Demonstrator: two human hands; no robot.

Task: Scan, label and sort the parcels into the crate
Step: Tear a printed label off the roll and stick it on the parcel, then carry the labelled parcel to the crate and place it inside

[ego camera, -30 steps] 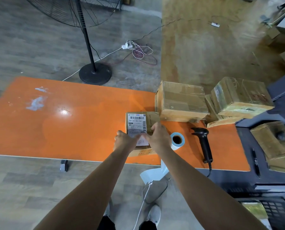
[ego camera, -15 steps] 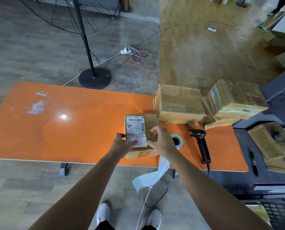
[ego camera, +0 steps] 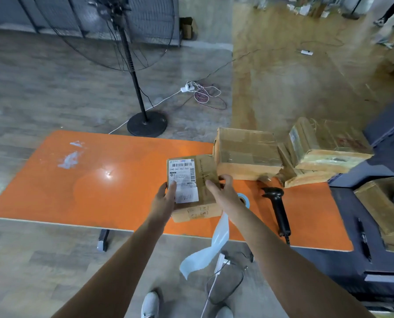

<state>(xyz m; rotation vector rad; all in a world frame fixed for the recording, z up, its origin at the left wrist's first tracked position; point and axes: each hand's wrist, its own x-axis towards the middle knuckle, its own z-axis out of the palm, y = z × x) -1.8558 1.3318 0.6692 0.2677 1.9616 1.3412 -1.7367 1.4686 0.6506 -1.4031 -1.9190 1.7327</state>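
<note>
Head view: parcel (ego camera: 205, 171) is now being clasped at 3 o'clock by curled right hand (ego camera: 224, 195). Its label (ego camera: 182, 174) is being pressed by thumb of left hand (ego camera: 165, 200).

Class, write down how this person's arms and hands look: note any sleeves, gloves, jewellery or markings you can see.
The left forearm and right forearm are bare right down to the frame's edge, so no sleeves show. The left hand and right hand wear no gloves. No watch, ring, wristband or marking is visible on either.
</note>
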